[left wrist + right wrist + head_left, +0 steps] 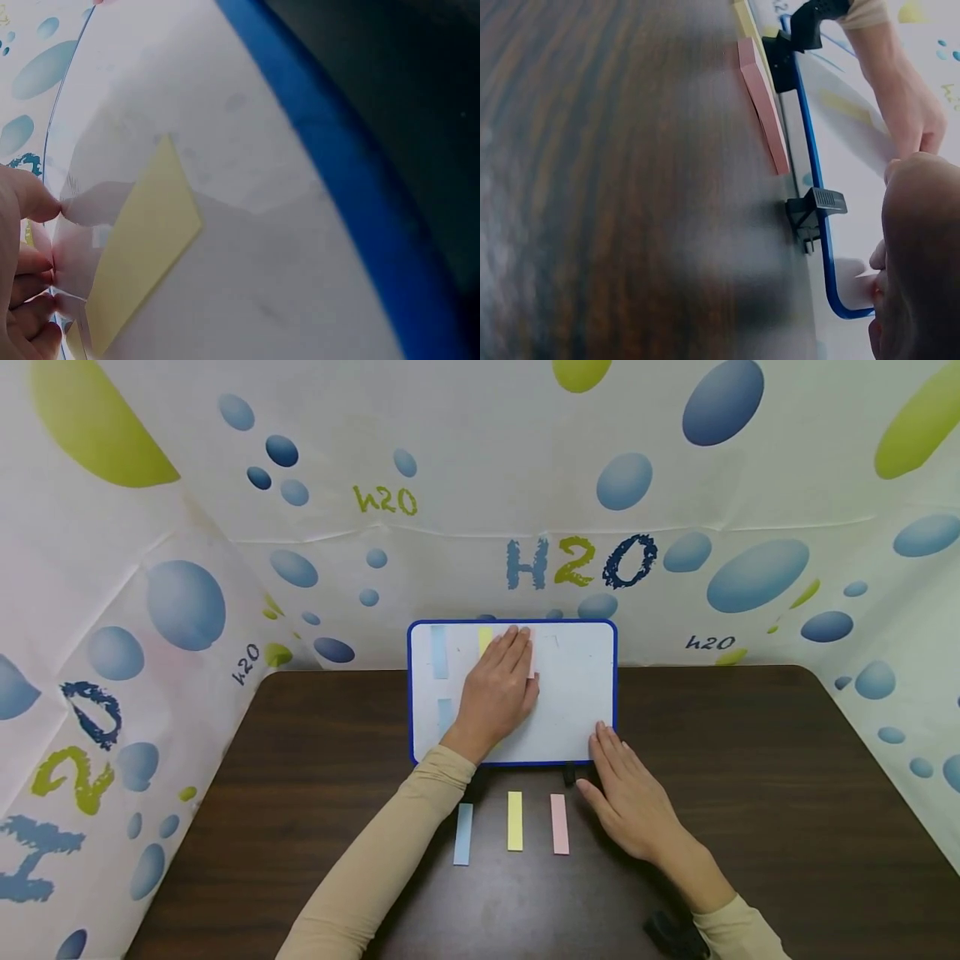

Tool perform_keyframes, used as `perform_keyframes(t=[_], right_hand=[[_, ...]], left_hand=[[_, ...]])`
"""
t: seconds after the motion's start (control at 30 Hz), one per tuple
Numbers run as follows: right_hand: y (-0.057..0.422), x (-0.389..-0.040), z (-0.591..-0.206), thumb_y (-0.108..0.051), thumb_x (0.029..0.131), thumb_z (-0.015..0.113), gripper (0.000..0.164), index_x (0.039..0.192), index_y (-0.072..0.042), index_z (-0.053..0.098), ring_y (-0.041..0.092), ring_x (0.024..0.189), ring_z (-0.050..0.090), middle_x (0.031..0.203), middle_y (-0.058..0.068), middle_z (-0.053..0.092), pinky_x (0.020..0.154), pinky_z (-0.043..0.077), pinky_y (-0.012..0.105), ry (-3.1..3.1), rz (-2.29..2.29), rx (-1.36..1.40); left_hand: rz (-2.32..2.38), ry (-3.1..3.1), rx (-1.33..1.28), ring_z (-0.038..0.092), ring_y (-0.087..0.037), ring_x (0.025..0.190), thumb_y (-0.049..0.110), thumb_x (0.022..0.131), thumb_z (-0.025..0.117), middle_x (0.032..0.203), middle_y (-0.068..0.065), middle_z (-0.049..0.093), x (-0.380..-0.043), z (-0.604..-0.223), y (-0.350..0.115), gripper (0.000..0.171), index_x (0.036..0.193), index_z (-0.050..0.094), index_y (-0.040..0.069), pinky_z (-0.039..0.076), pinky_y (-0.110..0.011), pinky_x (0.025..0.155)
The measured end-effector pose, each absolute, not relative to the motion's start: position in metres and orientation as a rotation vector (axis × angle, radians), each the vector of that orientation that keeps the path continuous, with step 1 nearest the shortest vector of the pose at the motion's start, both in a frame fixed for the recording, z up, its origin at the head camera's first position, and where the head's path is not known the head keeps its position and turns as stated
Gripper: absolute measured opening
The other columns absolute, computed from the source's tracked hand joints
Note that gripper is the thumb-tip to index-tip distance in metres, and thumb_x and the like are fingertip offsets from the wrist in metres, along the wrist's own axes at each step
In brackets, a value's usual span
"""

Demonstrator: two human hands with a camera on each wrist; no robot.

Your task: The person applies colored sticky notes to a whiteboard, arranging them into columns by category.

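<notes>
A whiteboard (573, 693) with a blue frame stands upright at the table's back. My left hand (497, 689) presses straight fingers against its upper middle; a pale pink edge (533, 672) shows beside them, the rest covered. Left of that hand, two blue sticky strips (439, 652) are on the board, one above the other. A yellow strip (485, 639) peeks out by the fingertips, and a lower yellow strip (146, 247) shows in the left wrist view. With fingers extended, my right hand (630, 793) touches the board's lower right corner.
In front of the board lie a blue sticky pad (463, 835), a yellow pad (515, 821) and a pink pad (560, 824). Black clip feet (821, 202) grip the board's lower edge. A patterned curtain (465, 510) hangs behind the dark wooden table (322, 735).
</notes>
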State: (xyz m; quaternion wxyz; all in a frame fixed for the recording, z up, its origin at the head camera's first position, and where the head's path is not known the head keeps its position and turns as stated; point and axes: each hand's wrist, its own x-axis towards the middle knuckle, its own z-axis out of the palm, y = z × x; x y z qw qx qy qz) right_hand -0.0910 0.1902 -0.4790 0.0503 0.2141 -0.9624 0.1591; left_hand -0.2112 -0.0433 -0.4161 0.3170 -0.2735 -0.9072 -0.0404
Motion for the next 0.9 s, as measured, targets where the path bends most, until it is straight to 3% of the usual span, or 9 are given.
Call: perform_keyframes(t=[0.27, 0.63, 0.9], right_hand=[[0.190, -0.090, -0.477, -0.044, 0.108, 0.041, 0.073, 0.162, -0.001, 0.019, 0.031, 0.160, 0.012, 0.172, 0.014, 0.010, 0.126, -0.012, 0.021, -2.998, 0.494, 0.629], [0.189, -0.090, -0.478, -0.041, 0.108, 0.044, 0.071, 0.160, 0.002, 0.023, 0.034, 0.159, 0.018, 0.171, 0.017, 0.015, 0.129, -0.007, 0.024, -2.934, 0.486, 0.640], [0.188, -0.089, -0.476, -0.044, 0.108, 0.042, 0.073, 0.161, 0.000, 0.020, 0.032, 0.160, 0.013, 0.172, 0.015, 0.011, 0.133, 0.010, 0.042, -3.003, 0.494, 0.622]], left_hand=[[-0.115, -2.394, -0.720, 0.051, -0.027, 0.143, 0.032, 0.099, 0.063, 0.151, -0.013, 0.055, -0.206, -0.419, -0.044, 0.054, 0.142, 0.057, 0.000, 0.037, -0.037, 0.122], [-0.068, -2.396, -0.727, 0.052, -0.027, 0.142, 0.035, 0.099, 0.064, 0.149, -0.013, 0.057, -0.197, -0.423, -0.045, 0.054, 0.140, 0.060, 0.001, 0.038, -0.037, 0.121], [-0.062, -2.376, -0.749, 0.055, -0.028, 0.140, 0.034, 0.098, 0.065, 0.146, -0.014, 0.059, -0.189, -0.430, -0.048, 0.054, 0.139, 0.061, -0.001, 0.040, -0.037, 0.121]])
